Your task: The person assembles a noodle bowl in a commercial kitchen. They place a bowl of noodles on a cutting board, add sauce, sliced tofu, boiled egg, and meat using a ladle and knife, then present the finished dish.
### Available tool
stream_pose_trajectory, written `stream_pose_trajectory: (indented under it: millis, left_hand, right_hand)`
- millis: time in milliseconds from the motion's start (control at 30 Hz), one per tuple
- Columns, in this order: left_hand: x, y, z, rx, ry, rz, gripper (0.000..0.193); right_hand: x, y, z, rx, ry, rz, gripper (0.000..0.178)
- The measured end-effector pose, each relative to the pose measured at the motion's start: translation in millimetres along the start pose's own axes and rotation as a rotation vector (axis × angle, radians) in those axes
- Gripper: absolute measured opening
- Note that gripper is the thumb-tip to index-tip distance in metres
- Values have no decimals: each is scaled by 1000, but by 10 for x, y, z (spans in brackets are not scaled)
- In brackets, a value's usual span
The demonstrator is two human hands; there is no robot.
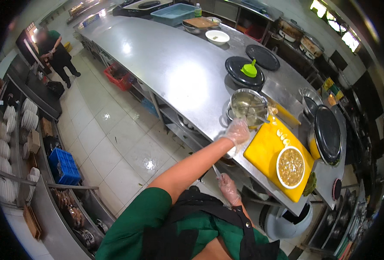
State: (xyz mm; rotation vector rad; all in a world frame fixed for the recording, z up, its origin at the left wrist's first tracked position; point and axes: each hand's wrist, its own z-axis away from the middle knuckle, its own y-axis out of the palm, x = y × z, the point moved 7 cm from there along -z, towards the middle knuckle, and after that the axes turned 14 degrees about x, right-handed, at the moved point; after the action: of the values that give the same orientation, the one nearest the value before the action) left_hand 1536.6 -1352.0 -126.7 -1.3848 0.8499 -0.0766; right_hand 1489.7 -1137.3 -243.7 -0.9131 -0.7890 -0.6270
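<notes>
My left hand [237,131], in a clear plastic glove, is at the near rim of a metal bowl [231,113]. Its fingers look curled, and what they hold, if anything, is hidden. Pale liquid and a metal utensil are in the bowl. Lower down, beside the counter edge, my gloved right hand [228,189] is closed round a thin, blade-like tool [217,171]. On a yellow cutting board [261,149] stands a white bowl of brown, chunky food [290,167]. Several boiled egg pieces [283,137] lie in a row above it.
A green funnel [249,69] rests on a black lid [235,65] along the steel counter [157,56]. At right is a large black-lidded pot [328,134]. Below the counter stands a grey bin [283,223]. Another person [53,52] stands far left, near plate shelves [3,149].
</notes>
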Motion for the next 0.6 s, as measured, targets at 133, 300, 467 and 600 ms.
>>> stream_pose_trajectory:
  millis: [133, 300, 467, 600]
  left_hand:
    - [-373, -161, 7, 69, -75, 649, 56]
    - [-33, 234, -82, 101, -28, 887, 84]
    - [100, -226, 341, 174, -24, 896, 96]
    - [647, -837, 947, 53, -45, 808, 94]
  right_hand:
    - [-2, -130, 68, -51, 9, -75, 19]
    - [-32, -69, -197, -26, -30, -109, 19]
    - [-286, -49, -505, 110, 96, -259, 27]
    - [-430, -51, -1234, 102, -96, -35, 21]
